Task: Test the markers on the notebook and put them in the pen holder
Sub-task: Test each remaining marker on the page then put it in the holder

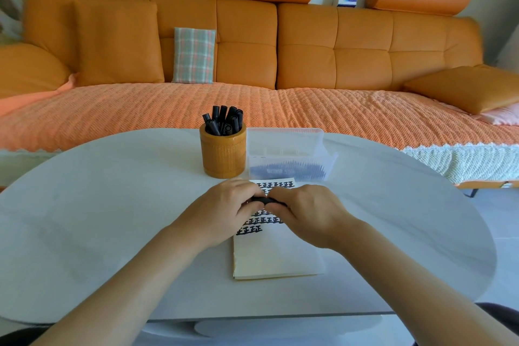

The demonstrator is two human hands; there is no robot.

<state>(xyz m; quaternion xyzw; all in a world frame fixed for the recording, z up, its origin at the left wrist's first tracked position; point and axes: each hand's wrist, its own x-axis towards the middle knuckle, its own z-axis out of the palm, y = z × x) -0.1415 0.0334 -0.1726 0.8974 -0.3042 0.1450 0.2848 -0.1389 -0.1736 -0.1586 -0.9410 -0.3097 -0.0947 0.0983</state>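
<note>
Here we grip one black marker (pixel 262 200) with both hands.
Left hand (pixel 224 209) and right hand (pixel 307 212) curl fingers round it above the notebook (pixel 276 255).

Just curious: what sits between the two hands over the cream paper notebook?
A slim black marker, gripped by left hand and right hand; head view.
</note>
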